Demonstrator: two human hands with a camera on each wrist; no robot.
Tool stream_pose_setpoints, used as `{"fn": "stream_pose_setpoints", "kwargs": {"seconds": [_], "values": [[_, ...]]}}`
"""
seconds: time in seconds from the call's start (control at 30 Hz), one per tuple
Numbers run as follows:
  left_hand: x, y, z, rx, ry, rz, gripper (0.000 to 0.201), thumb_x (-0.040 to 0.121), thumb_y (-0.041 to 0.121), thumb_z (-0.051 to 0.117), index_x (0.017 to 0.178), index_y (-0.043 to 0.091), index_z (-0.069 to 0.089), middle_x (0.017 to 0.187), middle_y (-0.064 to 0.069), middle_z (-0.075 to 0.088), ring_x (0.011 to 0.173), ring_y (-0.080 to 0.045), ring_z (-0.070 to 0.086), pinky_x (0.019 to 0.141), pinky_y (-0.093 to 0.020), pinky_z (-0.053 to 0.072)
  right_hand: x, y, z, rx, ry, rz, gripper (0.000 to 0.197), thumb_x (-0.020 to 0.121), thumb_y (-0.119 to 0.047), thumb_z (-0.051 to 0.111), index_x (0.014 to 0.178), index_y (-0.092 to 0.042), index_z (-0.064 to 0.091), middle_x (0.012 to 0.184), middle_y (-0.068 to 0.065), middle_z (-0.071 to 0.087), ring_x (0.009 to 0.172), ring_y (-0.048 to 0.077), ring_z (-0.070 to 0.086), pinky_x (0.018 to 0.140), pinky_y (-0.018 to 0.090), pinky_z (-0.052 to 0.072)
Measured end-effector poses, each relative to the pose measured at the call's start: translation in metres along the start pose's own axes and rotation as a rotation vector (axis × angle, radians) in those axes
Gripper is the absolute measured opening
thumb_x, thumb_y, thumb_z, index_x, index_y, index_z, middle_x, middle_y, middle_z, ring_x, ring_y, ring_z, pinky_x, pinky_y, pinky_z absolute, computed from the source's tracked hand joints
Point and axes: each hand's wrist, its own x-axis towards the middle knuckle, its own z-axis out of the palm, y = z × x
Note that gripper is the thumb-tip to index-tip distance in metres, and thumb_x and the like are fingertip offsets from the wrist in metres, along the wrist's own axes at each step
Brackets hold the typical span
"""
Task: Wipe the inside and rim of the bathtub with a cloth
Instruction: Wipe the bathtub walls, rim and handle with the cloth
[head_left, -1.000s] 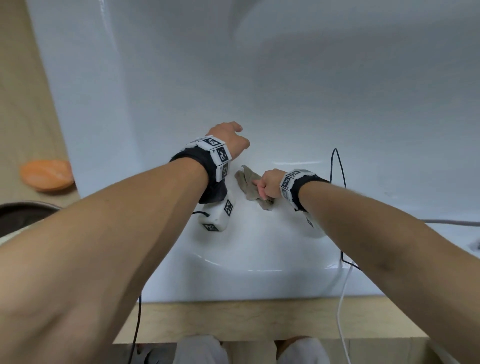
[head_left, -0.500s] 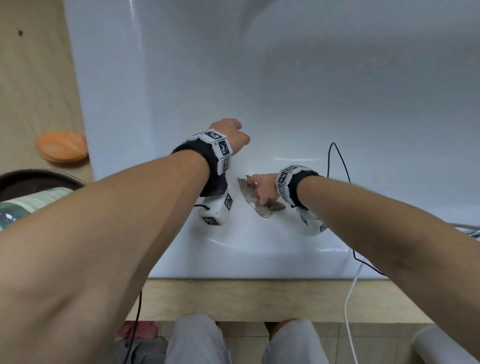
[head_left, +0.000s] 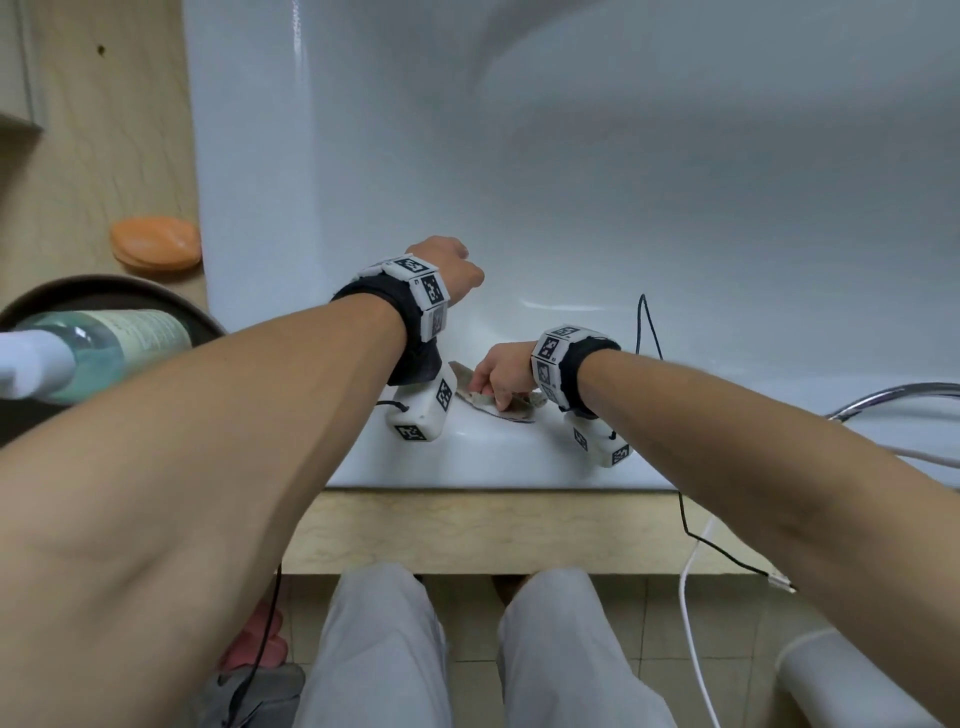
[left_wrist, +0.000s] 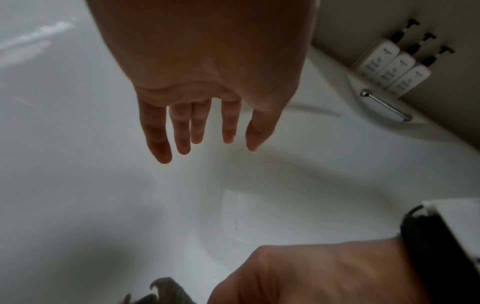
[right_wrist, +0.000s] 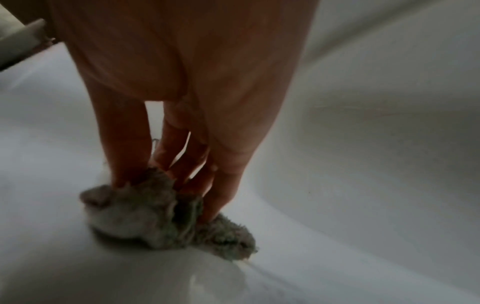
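The white bathtub (head_left: 623, 208) fills the head view. A crumpled grey-beige cloth (head_left: 519, 408) lies on the tub's near inner wall, just below the near rim (head_left: 467, 467). My right hand (head_left: 493, 387) grips it, and in the right wrist view the right hand (right_wrist: 166, 197) has thumb and fingers dug into the bunched cloth (right_wrist: 135, 214). My left hand (head_left: 457, 270) hovers over the tub just left of it. Seen from the left wrist, the left hand (left_wrist: 205, 144) hangs with straight fingers and holds nothing. The cloth (left_wrist: 166, 292) shows at the bottom edge there.
A wooden surround (head_left: 467, 530) frames the tub. On its left lie an orange soap-like pad (head_left: 155, 244) and a dark basin (head_left: 104, 291) with a teal bottle (head_left: 98, 348). A chrome hose (head_left: 893, 395) lies at right. Three pump bottles (left_wrist: 394, 67) stand beyond a chrome handle (left_wrist: 384, 105).
My right hand has drawn the cloth toward me, closer to the near rim. The left hand keeps its place beside it. The head view has tilted down, showing my knees.
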Motion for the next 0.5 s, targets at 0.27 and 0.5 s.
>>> {"fn": "stream_pose_setpoints", "kwargs": {"seconds": [0.27,0.5], "values": [[-0.075,-0.031,-0.001,-0.084,0.042,-0.001,0.047,0.086,0.030,0.058,0.134,0.027,0.054,0.136,-0.004,0.055,0.119,-0.026,0.055,0.092,-0.026,0.041,-0.065,-0.004,0.021,0.057,0.184,0.024,0.032,0.078,0.004,0.052,0.087,-0.023,0.068,0.070,-0.004,0.060,0.075,0.017,0.053,0.056,0.018,0.039],[-0.153,-0.065,-0.009,-0.248,0.130,0.025,0.046,0.087,0.031,0.058,0.132,0.028,0.057,0.137,-0.002,0.056,0.122,-0.023,0.054,0.100,-0.029,0.041,-0.114,-0.010,0.052,0.239,0.372,0.059,0.024,0.088,0.000,0.050,0.085,-0.017,0.068,0.070,-0.002,0.057,0.073,0.019,0.052,0.057,0.021,0.040]]}}
